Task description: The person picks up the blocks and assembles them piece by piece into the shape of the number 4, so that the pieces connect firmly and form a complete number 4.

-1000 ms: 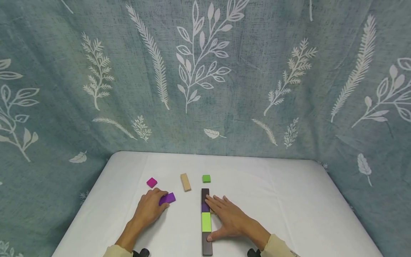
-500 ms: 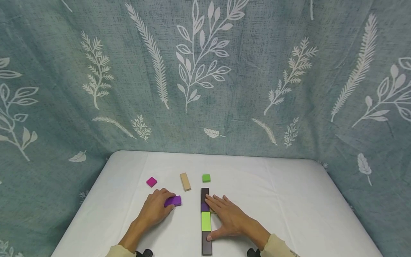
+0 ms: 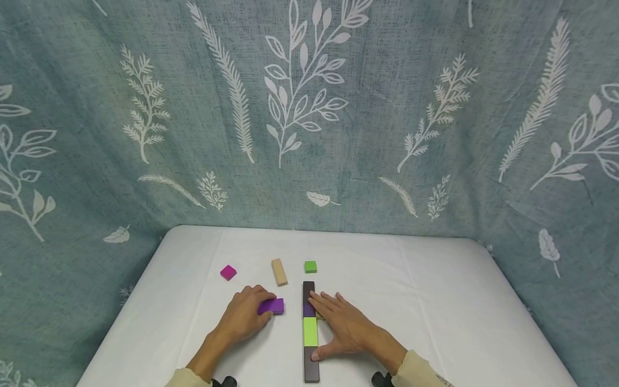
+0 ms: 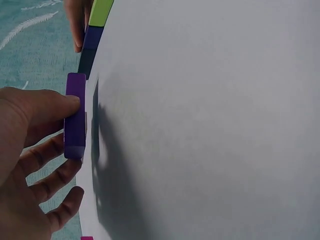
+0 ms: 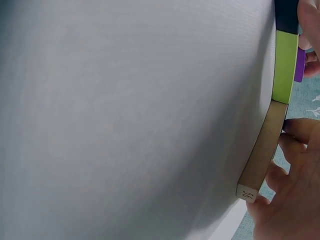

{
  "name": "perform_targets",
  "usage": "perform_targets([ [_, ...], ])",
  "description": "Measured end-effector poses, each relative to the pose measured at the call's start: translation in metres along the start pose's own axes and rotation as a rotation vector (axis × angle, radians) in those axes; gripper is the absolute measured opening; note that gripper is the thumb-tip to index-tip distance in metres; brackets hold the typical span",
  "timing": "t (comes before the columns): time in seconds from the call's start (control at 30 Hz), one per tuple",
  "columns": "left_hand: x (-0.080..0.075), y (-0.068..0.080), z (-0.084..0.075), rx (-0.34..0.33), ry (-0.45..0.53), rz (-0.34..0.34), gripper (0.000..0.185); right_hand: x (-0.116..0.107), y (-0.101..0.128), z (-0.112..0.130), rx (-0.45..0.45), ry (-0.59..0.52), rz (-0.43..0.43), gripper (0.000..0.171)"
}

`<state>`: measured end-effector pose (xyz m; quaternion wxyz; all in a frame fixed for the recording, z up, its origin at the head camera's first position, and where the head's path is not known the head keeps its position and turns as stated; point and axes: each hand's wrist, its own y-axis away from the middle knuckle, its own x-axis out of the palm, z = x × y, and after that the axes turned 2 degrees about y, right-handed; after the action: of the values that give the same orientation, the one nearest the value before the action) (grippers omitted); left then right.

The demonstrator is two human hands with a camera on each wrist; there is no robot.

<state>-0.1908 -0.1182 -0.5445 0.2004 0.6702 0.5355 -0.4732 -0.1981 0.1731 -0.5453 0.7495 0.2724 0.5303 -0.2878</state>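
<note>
My left hand [image 3: 256,313] pinches a purple block [image 3: 272,306] that lies flat on the white table [image 3: 435,306], thumb and fingers curled round its ends. The left wrist view shows the purple block [image 4: 75,115] between the thumb and fingers of that hand [image 4: 45,145]. Just right of it runs a straight row of blocks [image 3: 309,330]: dark brown, purple, lime green, dark brown. My right hand [image 3: 338,322] lies flat against the row's right side, fingers straight and thumb at the near dark block. In the right wrist view a tan bar [image 5: 262,155] lies along those fingers beside the lime block [image 5: 285,65].
Beyond the hands lie a small magenta block [image 3: 228,272], a tan block [image 3: 279,272] and a small green block [image 3: 310,266]. A teal leaf-patterned curtain [image 3: 309,107] hangs behind and around the table. The table's rounded edges show left, right and back.
My left hand has slid the purple block to the right, toward the row. The right hand and the row have stayed put.
</note>
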Motion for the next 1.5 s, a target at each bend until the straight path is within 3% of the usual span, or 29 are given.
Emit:
perform_targets([
  [0.67,0.014,-0.017,-0.023,0.053,-0.005,0.080,0.033,0.000,0.001,0.000,0.003,0.003,-0.010,0.125],
  [1.5,0.022,-0.019,-0.028,0.057,-0.031,0.096,0.032,-0.002,0.001,0.001,0.012,-0.008,0.007,0.124],
])
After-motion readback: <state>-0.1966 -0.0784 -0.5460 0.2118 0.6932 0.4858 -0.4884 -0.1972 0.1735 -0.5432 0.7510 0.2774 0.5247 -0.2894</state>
